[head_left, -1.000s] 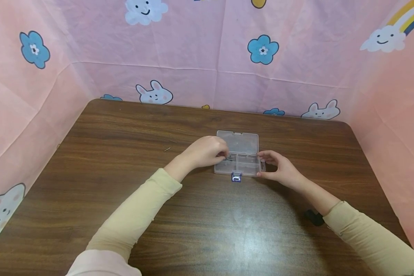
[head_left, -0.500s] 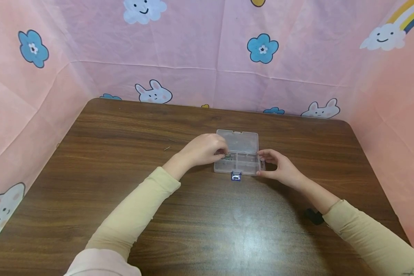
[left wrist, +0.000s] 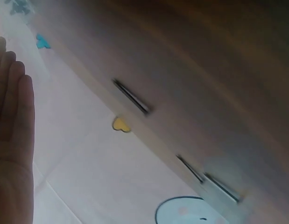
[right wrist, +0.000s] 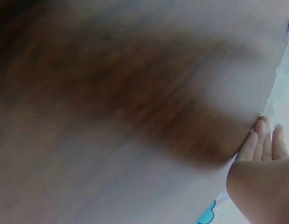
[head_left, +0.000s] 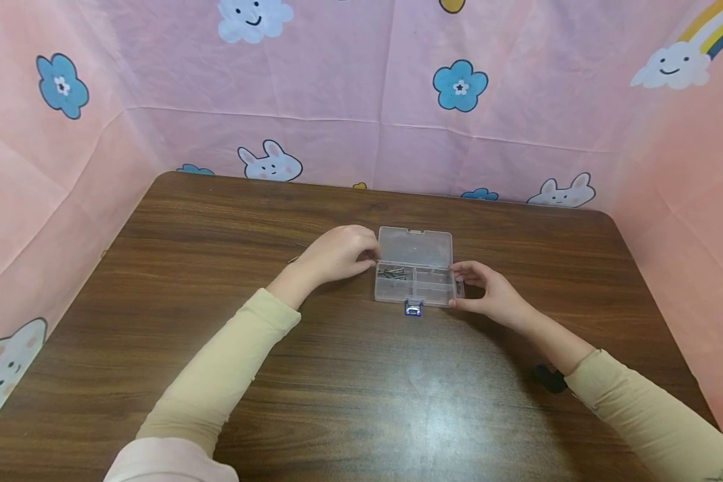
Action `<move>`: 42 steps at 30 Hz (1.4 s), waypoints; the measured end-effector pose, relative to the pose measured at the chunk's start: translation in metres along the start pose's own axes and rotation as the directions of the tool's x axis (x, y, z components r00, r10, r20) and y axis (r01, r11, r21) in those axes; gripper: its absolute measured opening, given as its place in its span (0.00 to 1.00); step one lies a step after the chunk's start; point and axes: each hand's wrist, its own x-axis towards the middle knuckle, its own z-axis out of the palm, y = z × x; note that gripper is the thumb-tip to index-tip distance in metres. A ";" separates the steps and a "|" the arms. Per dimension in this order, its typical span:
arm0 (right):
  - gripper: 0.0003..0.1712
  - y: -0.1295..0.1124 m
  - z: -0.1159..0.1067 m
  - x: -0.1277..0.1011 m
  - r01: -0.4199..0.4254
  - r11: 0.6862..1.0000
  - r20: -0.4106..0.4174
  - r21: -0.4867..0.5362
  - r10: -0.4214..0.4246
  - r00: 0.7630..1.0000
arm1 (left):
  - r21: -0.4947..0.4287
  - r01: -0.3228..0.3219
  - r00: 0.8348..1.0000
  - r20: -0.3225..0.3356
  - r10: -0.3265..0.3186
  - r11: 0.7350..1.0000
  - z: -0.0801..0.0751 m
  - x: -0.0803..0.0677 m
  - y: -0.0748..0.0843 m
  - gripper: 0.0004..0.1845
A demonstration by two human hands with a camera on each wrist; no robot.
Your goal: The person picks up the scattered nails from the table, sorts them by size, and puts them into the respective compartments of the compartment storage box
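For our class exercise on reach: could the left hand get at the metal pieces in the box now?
Probably yes: the left hand is right beside the box, its lid is open, and nothing covers the metal pieces.

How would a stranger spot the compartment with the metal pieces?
Start with the brown wooden table below the pink, cartoon-printed backdrop. On it, find the clear plastic box with its lid open, then its back-left compartment in the head view. Among its neighbours, only this one shows a heap of thin metal pieces.
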 end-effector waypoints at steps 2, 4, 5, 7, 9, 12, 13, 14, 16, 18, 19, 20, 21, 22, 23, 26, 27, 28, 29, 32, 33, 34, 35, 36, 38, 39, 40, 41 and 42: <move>0.37 0.001 0.000 0.000 0.001 1.000 -0.002 -0.002 -0.001 1.000 | -0.002 0.012 1.000 -0.003 -0.012 1.000 -0.002 -0.003 -0.004 0.02; 0.37 0.001 0.000 0.000 -0.001 1.000 -0.002 -0.001 0.001 1.000 | -0.005 0.026 1.000 -0.002 -0.026 1.000 -0.003 -0.006 -0.009 0.03; 0.37 0.001 0.000 0.001 -0.002 1.000 -0.001 -0.001 0.002 1.000 | -0.007 0.036 0.999 0.001 -0.036 0.999 -0.004 -0.007 -0.011 0.03; 0.37 0.002 0.000 0.000 -0.003 1.000 0.000 0.001 0.003 1.000 | -0.017 0.059 0.998 0.009 -0.059 0.998 -0.006 -0.010 -0.015 0.04; 0.37 0.002 0.000 0.000 -0.005 1.000 0.002 0.002 0.005 1.000 | -0.025 0.086 0.996 0.018 -0.086 0.996 -0.008 -0.013 -0.018 0.04; 0.37 0.002 0.000 0.000 -0.003 1.000 0.002 0.003 0.003 1.000 | -0.040 0.123 0.992 0.024 -0.122 0.992 -0.012 -0.017 -0.023 0.05; 0.37 0.002 0.000 0.000 -0.003 1.000 0.002 0.004 0.003 1.000 | -0.043 0.132 0.991 0.024 -0.131 0.990 -0.013 -0.018 -0.025 0.05; 0.37 0.002 0.000 0.000 -0.002 1.000 0.002 0.004 0.002 1.000 | -0.047 0.141 0.990 0.024 -0.140 0.989 -0.015 -0.019 -0.026 0.05; 0.37 0.003 0.000 0.000 -0.003 1.000 0.002 0.005 0.003 1.000 | -0.057 0.159 0.987 0.024 -0.158 0.986 -0.017 -0.021 -0.030 0.06; 0.37 0.003 0.000 0.000 -0.005 1.000 0.003 0.003 0.005 1.000 | -0.062 0.174 0.985 0.026 -0.172 0.983 -0.018 -0.024 -0.034 0.06; 0.37 0.003 0.000 0.000 -0.005 1.000 0.003 0.003 0.005 1.000 | -0.064 0.180 0.984 0.028 -0.179 0.982 -0.018 -0.025 -0.036 0.06; 0.37 0.003 0.000 0.000 -0.005 1.000 0.003 0.003 0.005 1.000 | -0.066 0.184 0.983 0.029 -0.183 0.981 -0.019 -0.026 -0.038 0.06; 0.37 0.003 0.000 0.000 -0.005 1.000 0.002 0.003 0.005 1.000 | -0.069 0.191 0.981 0.032 -0.189 0.979 -0.019 -0.027 -0.040 0.06; 0.37 0.003 0.000 0.000 -0.006 1.000 0.003 0.003 0.006 1.000 | -0.069 0.194 0.981 0.035 -0.192 0.979 -0.019 -0.028 -0.042 0.05; 0.37 0.003 0.000 0.000 -0.007 1.000 0.004 0.004 0.007 1.000 | -0.071 0.196 0.980 0.040 -0.194 0.978 -0.019 -0.029 -0.044 0.05; 0.37 0.002 0.000 0.000 -0.008 1.000 0.005 0.005 0.008 1.000 | -0.078 0.205 0.978 0.055 -0.201 0.976 -0.021 -0.033 -0.048 0.04; 0.37 0.002 0.000 0.000 -0.007 1.000 0.006 0.004 0.007 1.000 | -0.080 0.211 0.977 0.063 -0.206 0.974 -0.022 -0.034 -0.048 0.04; 0.37 0.002 0.000 0.000 -0.007 1.000 0.006 0.004 0.007 1.000 | -0.080 0.214 0.975 0.070 -0.209 0.974 -0.022 -0.036 -0.049 0.04; 0.37 0.002 0.000 0.000 -0.005 1.000 0.005 0.003 0.005 1.000 | -0.084 0.221 0.974 0.078 -0.215 0.972 -0.023 -0.037 -0.050 0.04; 0.37 0.002 0.000 0.001 -0.003 1.000 0.004 0.003 0.003 1.000 | -0.083 0.236 0.968 0.102 -0.227 0.968 -0.024 -0.041 -0.051 0.03; 0.37 0.001 0.000 0.001 -0.002 1.000 0.004 0.003 0.002 1.000 | -0.083 0.239 0.967 0.110 -0.229 0.968 -0.025 -0.042 -0.052 0.03; 0.37 0.001 0.000 0.001 -0.004 1.000 0.004 0.004 0.004 1.000 | -0.084 0.240 0.966 0.117 -0.229 0.967 -0.025 -0.044 -0.052 0.03; 0.37 0.002 0.001 0.001 -0.004 1.000 0.005 0.005 0.004 1.000 | -0.085 0.240 0.966 0.122 -0.229 0.967 -0.025 -0.045 -0.053 0.03; 0.37 0.002 0.001 0.001 -0.005 1.000 0.006 0.006 0.005 1.000 | -0.086 0.237 0.966 0.126 -0.226 0.968 -0.025 -0.046 -0.053 0.03; 0.37 0.002 0.000 0.001 -0.006 1.000 0.005 0.006 0.006 1.000 | -0.085 0.233 0.966 0.133 -0.221 0.969 -0.025 -0.047 -0.054 0.02; 0.37 0.001 0.000 0.001 -0.007 1.000 0.005 0.006 0.007 1.000 | -0.082 0.231 0.966 0.135 -0.219 0.970 -0.025 -0.048 -0.055 0.02; 0.37 0.001 0.000 0.001 -0.007 1.000 0.005 0.007 0.007 1.000 | -0.080 0.231 0.966 0.139 -0.219 0.970 -0.025 -0.048 -0.055 0.02; 0.37 0.001 0.000 0.001 -0.007 1.000 0.005 0.008 0.007 1.000 | -0.075 0.230 0.965 0.144 -0.218 0.970 -0.025 -0.049 -0.056 0.02; 0.37 0.001 0.000 0.001 -0.008 1.000 0.005 0.008 0.008 1.000 | -0.073 0.230 0.965 0.150 -0.217 0.970 -0.025 -0.049 -0.056 0.01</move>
